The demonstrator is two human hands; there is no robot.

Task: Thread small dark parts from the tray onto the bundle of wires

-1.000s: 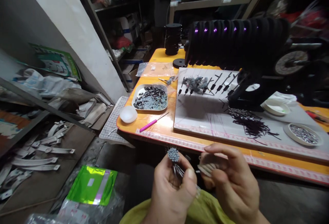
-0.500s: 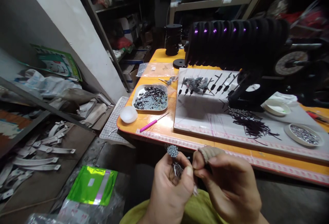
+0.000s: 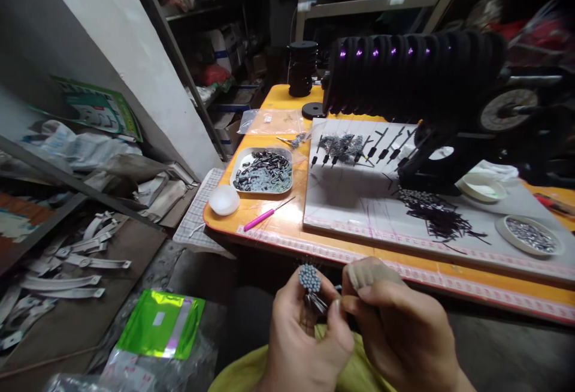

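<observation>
My left hand (image 3: 302, 337) is closed around a bundle of small grey weights (image 3: 309, 278) on thin dark lines, held upright below the table's front edge. My right hand (image 3: 399, 331) sits right beside it, thumb and forefinger pinched at the lines just under the bundle. The forefinger wears a tan finger cover (image 3: 366, 271). What the pinch holds is too thin to name.
The orange table (image 3: 287, 230) carries a tray of dark cylinders (image 3: 264, 170), a white bowl (image 3: 224, 199), a pink-handled tool (image 3: 265, 215), a white board (image 3: 359, 206) with dark strands (image 3: 438, 217), a black foam roller (image 3: 413, 74) and a dish of metal bits (image 3: 530, 234). A green packet (image 3: 162, 323) lies on the floor.
My right hand closed from loose fingers into a pinch against the left hand. The bundle dropped a little and shifted right.
</observation>
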